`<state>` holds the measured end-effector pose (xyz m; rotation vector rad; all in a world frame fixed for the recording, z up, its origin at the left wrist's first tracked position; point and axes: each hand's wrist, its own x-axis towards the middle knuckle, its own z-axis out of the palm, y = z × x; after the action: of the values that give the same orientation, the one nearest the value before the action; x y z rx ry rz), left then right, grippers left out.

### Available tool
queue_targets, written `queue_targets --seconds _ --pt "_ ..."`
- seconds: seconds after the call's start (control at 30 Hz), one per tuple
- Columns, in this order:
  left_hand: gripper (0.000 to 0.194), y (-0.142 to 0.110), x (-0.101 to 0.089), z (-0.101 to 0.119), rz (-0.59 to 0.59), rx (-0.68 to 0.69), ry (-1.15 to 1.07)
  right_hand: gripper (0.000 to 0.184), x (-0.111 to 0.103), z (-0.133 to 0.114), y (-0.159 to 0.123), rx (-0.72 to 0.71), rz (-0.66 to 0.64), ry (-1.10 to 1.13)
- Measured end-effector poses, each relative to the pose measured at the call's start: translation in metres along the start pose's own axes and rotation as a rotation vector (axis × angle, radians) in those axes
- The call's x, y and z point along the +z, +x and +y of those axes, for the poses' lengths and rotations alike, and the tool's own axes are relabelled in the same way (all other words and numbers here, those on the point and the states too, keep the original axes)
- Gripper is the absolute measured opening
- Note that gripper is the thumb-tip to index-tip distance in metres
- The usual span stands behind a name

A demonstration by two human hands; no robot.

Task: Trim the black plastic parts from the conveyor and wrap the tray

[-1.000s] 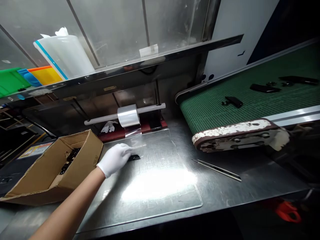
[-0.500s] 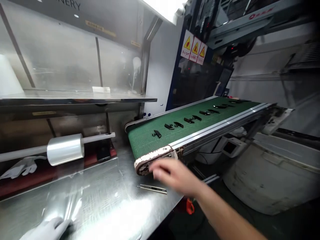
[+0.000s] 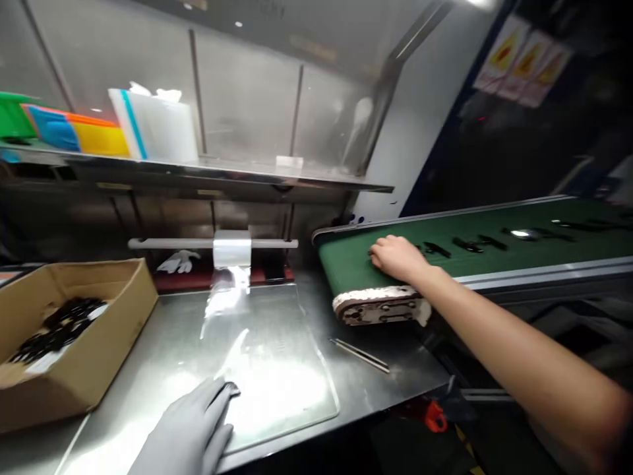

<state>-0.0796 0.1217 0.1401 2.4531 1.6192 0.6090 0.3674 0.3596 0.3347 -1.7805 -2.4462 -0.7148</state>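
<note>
On the green conveyor belt [image 3: 346, 264], my bare right hand [image 3: 398, 257] is closed, its fingers curled down at the belt's near end. A dark bit shows by its fingertips; the rest of that piece is hidden. Further along lie several small black plastic parts [image 3: 477, 244], blurred. My left hand [image 3: 190, 425], in a grey glove, rests low over the clear sheet [image 3: 277, 389] on the steel bench. Its fingers are together around a small dark piece [image 3: 232, 389], mostly covered by the glove.
A cardboard box [image 3: 106, 349] with black parts stands at left. The film roll [image 3: 232, 249] hangs on a bar behind the sheet, near a white glove [image 3: 179, 261]. A utility knife [image 3: 361, 355] lies beneath the conveyor's end. Coloured bins [image 3: 96, 136] sit on the shelf.
My right hand has moved from beside the conveyor's end to over the belt, where its fingers meet the nearest part. The view has swung left, bringing the box and bins into sight.
</note>
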Motion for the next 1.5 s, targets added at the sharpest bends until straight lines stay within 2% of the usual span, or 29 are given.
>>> queue_targets --seconds 0.1,0.2,0.27,0.3,0.33,0.4,0.47,0.53,0.6,0.7,0.8,0.9,1.07,1.27,1.5 --pt "0.037 -0.007 0.003 -0.002 0.010 -0.043 -0.085 0.024 -0.005 -0.016 -0.004 -0.058 0.174 0.093" --pt "0.036 -0.016 0.010 0.012 0.166 -0.125 -0.326 0.032 -0.019 -0.070 -0.037 -0.143 0.348 0.234" --pt "0.031 -0.021 0.010 0.034 0.199 -0.261 -0.675 0.026 -0.026 -0.124 -0.074 -0.277 0.426 0.401" --pt "0.029 -0.023 0.009 0.048 0.180 -0.350 -0.909 0.020 -0.028 -0.154 -0.094 -0.403 0.486 0.656" --pt "0.031 -0.025 0.007 0.061 0.134 -0.440 -1.171 0.025 -0.028 -0.183 -0.113 -0.521 0.495 0.874" --pt "0.054 -0.026 0.006 0.085 0.063 -0.567 -1.658 0.034 -0.023 -0.233 -0.147 -0.659 0.455 1.137" --pt "0.075 -0.028 0.009 0.098 0.037 -0.637 -1.923 0.034 -0.012 -0.267 -0.172 -0.718 0.439 1.286" --pt "0.082 -0.034 0.016 0.100 0.014 -0.680 -2.023 0.033 0.001 -0.285 -0.187 -0.717 0.421 1.383" --pt "0.076 -0.044 0.023 0.097 0.005 -0.669 -2.121 0.034 0.014 -0.292 -0.197 -0.697 0.360 1.456" --pt "0.058 -0.057 0.030 0.093 -0.018 -0.539 -2.255 0.038 0.025 -0.294 -0.208 -0.645 0.227 1.591" --pt "0.051 -0.061 0.032 0.096 -0.026 -0.468 -2.291 0.041 0.027 -0.294 -0.220 -0.513 0.083 1.764" --pt "0.047 -0.059 0.031 0.101 -0.031 -0.431 -2.289 0.036 0.026 -0.295 -0.230 -0.366 0.000 1.877" --pt "0.046 -0.058 0.030 0.107 -0.063 -0.456 -2.262 0.027 0.026 -0.297 -0.240 -0.202 -0.032 1.954" --pt "0.045 -0.059 0.030 0.113 -0.044 -0.465 -2.272 0.024 0.027 -0.299 -0.243 -0.103 -0.051 2.030" --pt "0.044 -0.054 0.027 0.120 -0.015 -0.427 -2.355 0.020 0.026 -0.304 -0.246 0.040 -0.134 2.142"
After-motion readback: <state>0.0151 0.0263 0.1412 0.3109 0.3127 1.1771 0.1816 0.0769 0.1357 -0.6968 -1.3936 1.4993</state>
